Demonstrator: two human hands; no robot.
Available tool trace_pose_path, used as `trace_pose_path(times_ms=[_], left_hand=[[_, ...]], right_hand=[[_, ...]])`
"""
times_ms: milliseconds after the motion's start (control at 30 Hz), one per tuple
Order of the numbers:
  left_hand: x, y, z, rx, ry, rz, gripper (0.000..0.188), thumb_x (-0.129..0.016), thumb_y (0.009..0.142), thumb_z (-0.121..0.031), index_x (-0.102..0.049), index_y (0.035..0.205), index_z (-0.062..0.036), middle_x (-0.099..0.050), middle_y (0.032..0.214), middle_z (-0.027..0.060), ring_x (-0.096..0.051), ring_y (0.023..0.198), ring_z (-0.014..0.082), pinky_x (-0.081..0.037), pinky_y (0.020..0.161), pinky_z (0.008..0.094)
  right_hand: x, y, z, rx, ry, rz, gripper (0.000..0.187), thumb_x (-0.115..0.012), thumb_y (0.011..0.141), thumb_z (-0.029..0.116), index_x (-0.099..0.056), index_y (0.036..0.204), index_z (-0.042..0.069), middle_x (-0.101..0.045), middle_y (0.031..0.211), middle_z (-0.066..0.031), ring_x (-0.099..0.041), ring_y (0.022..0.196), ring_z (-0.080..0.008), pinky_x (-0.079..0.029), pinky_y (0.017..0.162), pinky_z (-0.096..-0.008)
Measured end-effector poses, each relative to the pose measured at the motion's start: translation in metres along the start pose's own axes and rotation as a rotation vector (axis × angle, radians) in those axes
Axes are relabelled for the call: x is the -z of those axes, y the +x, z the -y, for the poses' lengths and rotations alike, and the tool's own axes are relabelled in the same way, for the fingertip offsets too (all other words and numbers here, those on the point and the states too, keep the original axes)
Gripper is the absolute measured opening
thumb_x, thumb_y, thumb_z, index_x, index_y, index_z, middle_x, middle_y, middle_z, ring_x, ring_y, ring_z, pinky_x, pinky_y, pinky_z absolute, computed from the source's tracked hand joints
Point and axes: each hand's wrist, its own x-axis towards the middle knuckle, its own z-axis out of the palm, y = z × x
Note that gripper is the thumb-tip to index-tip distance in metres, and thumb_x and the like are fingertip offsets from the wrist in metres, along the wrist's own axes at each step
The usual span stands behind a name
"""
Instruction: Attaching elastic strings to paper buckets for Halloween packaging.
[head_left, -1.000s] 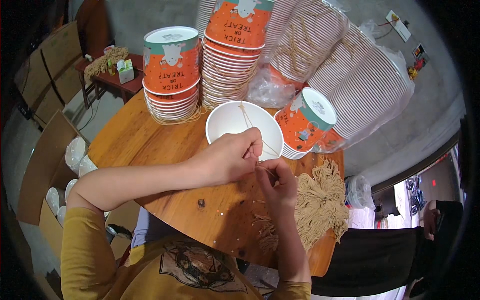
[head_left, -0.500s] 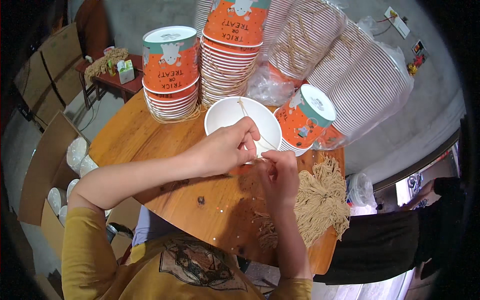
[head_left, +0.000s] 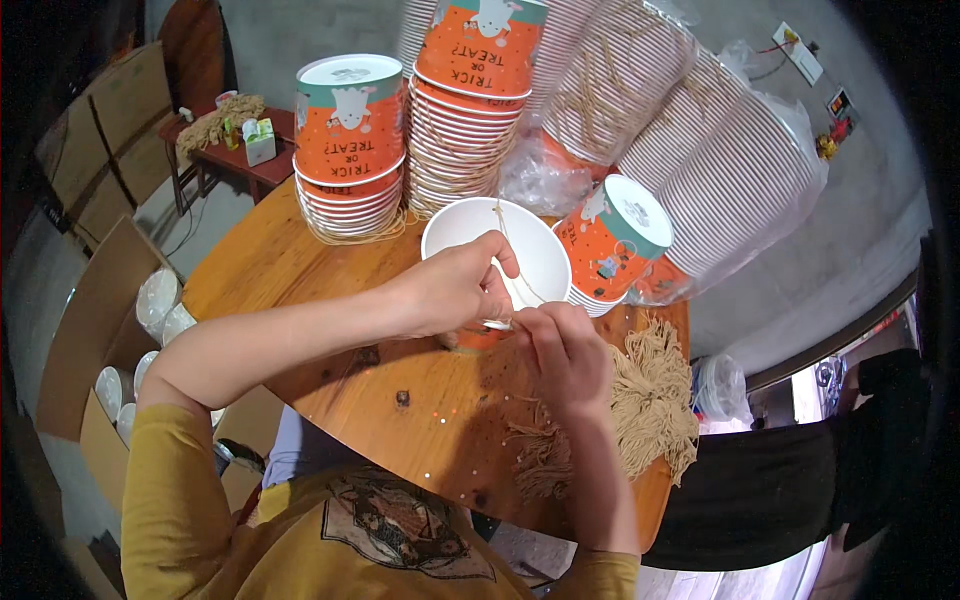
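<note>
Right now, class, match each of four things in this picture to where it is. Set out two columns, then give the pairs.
1. white paper bucket
2. bundle of tan strings
3. cardboard box
4. small red table

A. on the floor, far left
B. on the round table, right of the hands
C. at the left hand's fingers
D. beyond the round table, upper left

1-C, 2-B, 3-A, 4-D

Grey concrete wall [head_left: 300, 30], small red side table [head_left: 250, 165], cardboard boxes [head_left: 95, 330] left.
</note>
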Motion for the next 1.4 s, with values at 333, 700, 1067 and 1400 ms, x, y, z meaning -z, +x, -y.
trace_pose_path(times_ms=[333, 700, 1067, 1400], left_hand=[[-0.016, -0.007, 0.010, -0.276, 0.229, -0.072, 0.031, -0.060, 0.089, -0.006, -0.041, 0.114, -0.0050, -0.056, 0.087, 0.0034, -0.053, 0.084, 0.0124, -0.044, 0.076, 0.0274], [-0.017, -0.007, 0.008, -0.305, 0.180, -0.152, 0.030, -0.061, 0.083, -0.004, -0.043, 0.108, -0.0048, -0.057, 0.080, 0.0047, -0.056, 0.075, 0.0147, -0.045, 0.069, 0.0315], [-0.014, -0.006, 0.005, -0.221, 0.147, -0.112, 0.030, -0.062, 0.083, -0.003, -0.043, 0.106, -0.0048, -0.060, 0.080, 0.0025, -0.055, 0.075, 0.0104, -0.045, 0.066, 0.0281], [-0.011, -0.004, 0.006, -0.211, 0.143, -0.091, 0.029, -0.059, 0.083, -0.002, -0.043, 0.107, -0.0049, -0.062, 0.080, 0.0023, -0.056, 0.075, 0.0104, -0.045, 0.066, 0.0278]], right_hand=[[0.002, 0.020, 0.009, -0.065, -0.010, 0.034, 0.025, -0.067, 0.073, 0.001, -0.052, 0.092, 0.009, -0.051, 0.081, -0.0090, -0.057, 0.068, -0.0308, -0.048, 0.058, -0.0408], [0.014, 0.026, 0.004, -0.720, 0.827, 0.248, 0.008, -0.063, 0.086, 0.005, -0.057, 0.089, 0.001, -0.057, 0.081, -0.0054, -0.053, 0.060, -0.0095, -0.044, 0.053, -0.0250], [0.008, 0.020, 0.016, -0.295, 0.348, -0.016, 0.007, -0.065, 0.085, 0.006, -0.059, 0.088, 0.004, -0.053, 0.073, 0.0005, -0.049, 0.058, -0.0057, -0.040, 0.050, -0.0234], [0.026, 0.032, 0.011, -0.916, 0.944, 0.144, 0.008, -0.059, 0.091, 0.013, -0.061, 0.089, 0.006, -0.049, 0.066, 0.0079, -0.039, 0.054, -0.0010, -0.032, 0.049, -0.0168]])
